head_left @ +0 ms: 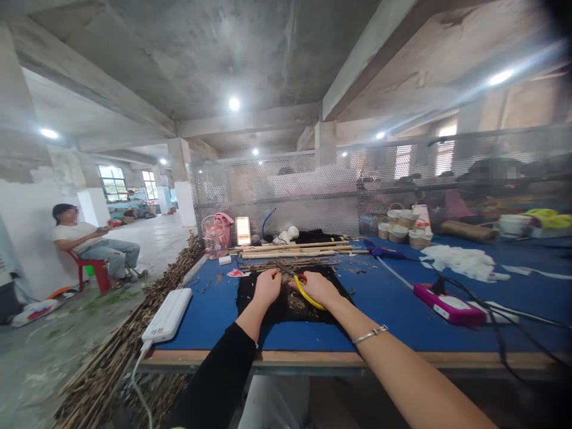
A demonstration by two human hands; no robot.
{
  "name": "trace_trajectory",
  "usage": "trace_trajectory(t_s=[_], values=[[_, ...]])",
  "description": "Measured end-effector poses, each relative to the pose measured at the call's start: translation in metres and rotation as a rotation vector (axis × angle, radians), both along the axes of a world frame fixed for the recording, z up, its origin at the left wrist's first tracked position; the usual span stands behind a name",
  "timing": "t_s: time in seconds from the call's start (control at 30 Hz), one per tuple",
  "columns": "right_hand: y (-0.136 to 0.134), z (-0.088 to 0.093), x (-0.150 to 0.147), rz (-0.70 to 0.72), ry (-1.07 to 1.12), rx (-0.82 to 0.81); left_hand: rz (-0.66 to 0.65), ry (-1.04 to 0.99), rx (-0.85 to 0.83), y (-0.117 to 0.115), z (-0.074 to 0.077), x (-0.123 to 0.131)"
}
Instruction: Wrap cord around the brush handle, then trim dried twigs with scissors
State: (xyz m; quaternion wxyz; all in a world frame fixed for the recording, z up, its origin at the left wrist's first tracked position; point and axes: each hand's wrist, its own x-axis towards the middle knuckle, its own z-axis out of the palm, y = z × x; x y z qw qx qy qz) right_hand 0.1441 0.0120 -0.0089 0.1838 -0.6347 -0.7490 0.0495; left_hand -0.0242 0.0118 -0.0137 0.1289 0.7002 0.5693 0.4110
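Observation:
My right hand (319, 289) is closed around a hand tool with curved yellow-and-red handles (309, 295); it looks like pliers or shears, its jaws too small to make out. Beside it, my left hand (267, 287) is closed in a pinch, fingertips close to the tool's dark front end. What those fingers hold, if anything, cannot be made out. Both hands are over a black cloth (248, 295) strewn with brown plant scraps (301, 310). Thin brown twigs (308, 263) lie just beyond them.
Pale sticks (295, 252) lie across the blue table (210, 328) behind the cloth. A white power bank (167, 316) sits at left, a purple power strip (449, 304) with cables at right. Dried stalks (116, 345) lean along the table's left side. A person (96, 241) sits farther left.

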Motion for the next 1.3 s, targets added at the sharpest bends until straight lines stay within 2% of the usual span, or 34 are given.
trace_trajectory(t_s=[0.07, 0.17, 0.27, 0.33, 0.4, 0.53, 0.63, 0.73, 0.87, 1.0, 1.07, 1.13, 1.2, 1.3], values=[[-0.001, 0.011, 0.005, 0.02, -0.083, -0.016, 0.082, 0.088, -0.038, 0.005, 0.004, -0.013], [-0.005, 0.027, 0.018, 0.079, -0.207, -0.033, 0.169, 0.152, -0.085, 0.012, 0.014, -0.047], [-0.009, 0.035, 0.036, 0.084, -0.239, 0.093, 0.258, 0.262, -0.11, 0.02, 0.022, -0.078], [-0.008, 0.034, 0.052, 0.029, -0.198, 0.157, 0.253, 0.425, -0.164, 0.024, 0.023, -0.088], [-0.005, 0.033, 0.072, -0.017, -0.144, 0.128, 0.223, 0.497, -0.191, 0.027, 0.019, -0.088], [0.006, 0.033, 0.11, -0.042, -0.073, -0.061, 0.163, 0.545, -0.21, 0.032, 0.008, -0.071], [0.01, 0.033, 0.127, -0.08, -0.04, -0.071, 0.128, 0.552, -0.195, 0.033, 0.001, -0.063], [0.008, 0.029, 0.132, -0.088, -0.077, -0.028, 0.079, 0.533, -0.16, 0.031, 0.0, -0.062], [0.007, 0.017, 0.127, -0.098, -0.09, -0.008, -0.002, 0.461, -0.073, 0.028, 0.008, -0.059], [0.008, 0.003, 0.118, 0.013, 0.015, -0.043, -0.147, 0.176, 0.008, 0.03, 0.015, -0.045], [0.009, -0.002, 0.116, 0.05, 0.009, -0.053, -0.125, 0.039, 0.043, 0.032, 0.011, -0.039], [0.009, -0.005, 0.117, 0.055, -0.017, -0.045, -0.018, -0.026, 0.085, 0.033, 0.005, -0.035], [0.01, -0.006, 0.122, 0.056, -0.024, -0.035, 0.057, -0.057, 0.121, 0.033, -0.003, -0.036], [0.013, -0.001, 0.131, 0.013, 0.002, -0.039, 0.077, -0.033, 0.166, 0.032, -0.011, -0.039]])
